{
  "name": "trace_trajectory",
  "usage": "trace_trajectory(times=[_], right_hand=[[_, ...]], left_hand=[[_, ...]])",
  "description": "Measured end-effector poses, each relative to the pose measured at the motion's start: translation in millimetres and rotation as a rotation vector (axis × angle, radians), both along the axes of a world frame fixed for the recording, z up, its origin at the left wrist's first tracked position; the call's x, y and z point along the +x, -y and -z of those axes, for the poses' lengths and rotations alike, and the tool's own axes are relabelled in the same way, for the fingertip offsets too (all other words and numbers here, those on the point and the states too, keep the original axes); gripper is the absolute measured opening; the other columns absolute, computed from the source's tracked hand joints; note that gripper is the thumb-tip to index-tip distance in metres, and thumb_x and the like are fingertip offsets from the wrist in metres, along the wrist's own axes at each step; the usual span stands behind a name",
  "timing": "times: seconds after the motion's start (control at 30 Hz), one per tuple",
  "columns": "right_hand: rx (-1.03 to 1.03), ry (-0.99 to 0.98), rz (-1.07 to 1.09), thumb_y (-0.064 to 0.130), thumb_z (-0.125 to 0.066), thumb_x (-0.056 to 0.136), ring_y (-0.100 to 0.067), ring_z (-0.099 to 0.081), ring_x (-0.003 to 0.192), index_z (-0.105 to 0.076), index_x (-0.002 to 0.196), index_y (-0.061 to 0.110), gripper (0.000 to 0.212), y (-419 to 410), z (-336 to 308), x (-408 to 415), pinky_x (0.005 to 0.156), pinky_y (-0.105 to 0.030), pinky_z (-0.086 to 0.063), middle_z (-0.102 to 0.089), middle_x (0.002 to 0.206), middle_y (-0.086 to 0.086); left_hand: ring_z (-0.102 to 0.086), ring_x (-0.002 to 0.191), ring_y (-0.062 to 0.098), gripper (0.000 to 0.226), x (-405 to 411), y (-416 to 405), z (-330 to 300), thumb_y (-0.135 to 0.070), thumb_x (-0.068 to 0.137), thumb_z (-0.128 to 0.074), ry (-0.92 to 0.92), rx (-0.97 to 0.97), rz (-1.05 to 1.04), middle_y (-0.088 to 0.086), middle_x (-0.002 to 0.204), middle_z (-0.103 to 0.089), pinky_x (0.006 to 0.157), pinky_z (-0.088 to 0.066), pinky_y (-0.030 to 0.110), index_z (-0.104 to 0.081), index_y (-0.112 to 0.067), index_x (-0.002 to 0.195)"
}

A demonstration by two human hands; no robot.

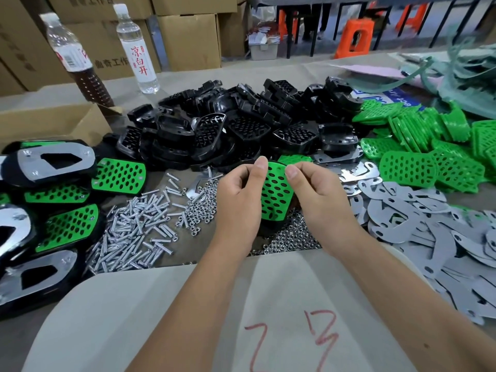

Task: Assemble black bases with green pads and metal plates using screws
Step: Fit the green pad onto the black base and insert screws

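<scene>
Head view, and I'm looking down at both hands over the table (241,76), meeting in the middle on one green pad (276,194). My left hand (237,200) has its fingers curled round the pad's left edge, thumb tip up at the top corner. My right hand (319,194) curls round the right edge, thumb pressing the top right corner. The pad sits on a black base (269,229), which peeks out just below it; I can't tell how firmly the two are seated. The pair is held above a spread of nuts (292,237).

To the left of the hands lies a heap of screws (137,232), touching the nuts at its right side. Further left, finished pieces (118,177) are stacked, some pad up, some with the plate up. Behind the hands is a big pile of bases (241,124). Right of that, loose pads (418,146) are heaped, and near my right forearm the metal plates (429,224) fan out in a wide layer.

At the back left stand two bottles (135,47), beside a cardboard box (53,122). Under my arms lies a pale sheet (268,304) with red marks.
</scene>
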State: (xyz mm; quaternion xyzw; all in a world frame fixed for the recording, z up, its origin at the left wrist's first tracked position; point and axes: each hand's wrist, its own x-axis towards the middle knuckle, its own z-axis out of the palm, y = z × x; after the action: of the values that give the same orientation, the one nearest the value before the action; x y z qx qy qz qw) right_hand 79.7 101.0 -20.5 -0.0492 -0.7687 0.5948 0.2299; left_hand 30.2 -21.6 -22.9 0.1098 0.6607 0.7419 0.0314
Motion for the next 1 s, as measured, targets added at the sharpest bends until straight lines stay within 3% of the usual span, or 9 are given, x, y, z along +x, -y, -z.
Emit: trace_trajectory(times=[0.17,0.3,0.43,0.57,0.67,0.73,0.83,0.9,1.0], right_hand=[[0.024,0.016,-0.055,0.038,-0.050,0.103,-0.013,-0.046,0.069,-0.059,0.080,0.009,0.038,2,-4,1,0.065,-0.037,-0.041,-0.052,0.072,-0.002],[-0.009,0.011,-0.096,0.040,-0.052,0.101,-0.012,-0.053,0.072,-0.067,0.087,0.013,0.034,1,-3,-1,0.066,-0.034,-0.045,-0.060,0.076,-0.002],[-0.096,0.001,-0.119,0.038,-0.056,0.100,-0.018,-0.049,0.069,-0.068,0.082,0.021,0.028,-4,2,-2,0.065,-0.038,-0.042,-0.059,0.074,0.000],[-0.186,-0.012,-0.160,0.037,-0.057,0.100,-0.025,-0.055,0.074,-0.071,0.087,0.019,0.026,-7,4,0,0.066,-0.039,-0.045,-0.063,0.081,-0.009],[-0.193,-0.048,-0.130,0.033,-0.057,0.101,-0.015,-0.055,0.067,-0.070,0.085,0.022,0.024,-7,3,1,0.061,-0.030,-0.046,-0.062,0.074,0.001],[-0.290,-0.057,-0.110,0.030,-0.057,0.101,-0.007,-0.041,0.048,-0.067,0.080,0.025,0.024,-7,3,1,0.046,-0.020,-0.037,-0.048,0.059,0.008],[-0.461,-0.047,-0.104,0.031,-0.058,0.098,-0.006,-0.026,0.040,-0.067,0.077,0.024,0.024,-12,3,0,0.039,-0.016,-0.026,-0.036,0.052,0.008],[-0.435,-0.031,-0.107,0.035,-0.060,0.097,-0.011,-0.044,0.048,-0.070,0.081,0.023,0.023,-12,3,0,0.042,-0.018,-0.034,-0.054,0.061,0.003],[-0.410,0.003,-0.133,0.037,-0.059,0.098,-0.026,-0.065,0.078,-0.075,0.096,0.018,0.025,-11,1,0,0.053,-0.028,-0.048,-0.073,0.089,-0.008]], left_hand=[[-0.066,0.073,0.026,0.046,0,1,-1,-0.045,0.093,-0.066,0.068,0.067,-0.024,0.024,0.085,-0.072,0.063,-0.055,0.040,-0.070,0.000,0.087],[-0.068,0.071,0.023,0.043,0,2,1,-0.045,0.093,-0.068,0.074,0.055,-0.040,0.012,0.079,-0.074,0.062,-0.056,0.038,-0.072,-0.003,0.083],[-0.073,0.074,0.023,0.034,-2,3,0,-0.036,0.098,-0.071,0.127,0.067,0.017,0.012,0.085,-0.078,0.063,-0.060,0.034,-0.075,-0.007,0.080],[-0.077,0.076,0.025,0.044,-1,7,-7,-0.046,0.083,-0.073,0.214,0.136,0.112,0.016,0.089,-0.079,0.061,-0.061,0.032,-0.077,-0.004,0.092],[-0.078,0.084,0.027,0.055,-1,7,-7,-0.051,0.079,-0.071,0.193,0.113,0.158,0.017,0.096,-0.079,0.068,-0.064,0.038,-0.075,-0.001,0.102],[-0.076,0.092,0.031,0.055,-1,8,-6,-0.048,0.078,-0.073,0.196,0.125,0.191,0.019,0.103,-0.078,0.078,-0.064,0.045,-0.074,-0.001,0.107],[-0.075,0.092,0.027,0.042,-4,12,-4,-0.031,0.076,-0.077,0.216,0.186,0.245,0.018,0.103,-0.078,0.081,-0.064,0.042,-0.075,-0.002,0.106],[-0.076,0.089,0.027,0.031,-6,15,-4,-0.027,0.077,-0.077,0.239,0.212,0.252,0.018,0.101,-0.079,0.076,-0.064,0.039,-0.078,-0.005,0.098],[-0.077,0.086,0.026,0.015,-9,17,-4,-0.025,0.077,-0.078,0.290,0.260,0.250,0.016,0.099,-0.079,0.071,-0.064,0.037,-0.080,-0.012,0.084]])
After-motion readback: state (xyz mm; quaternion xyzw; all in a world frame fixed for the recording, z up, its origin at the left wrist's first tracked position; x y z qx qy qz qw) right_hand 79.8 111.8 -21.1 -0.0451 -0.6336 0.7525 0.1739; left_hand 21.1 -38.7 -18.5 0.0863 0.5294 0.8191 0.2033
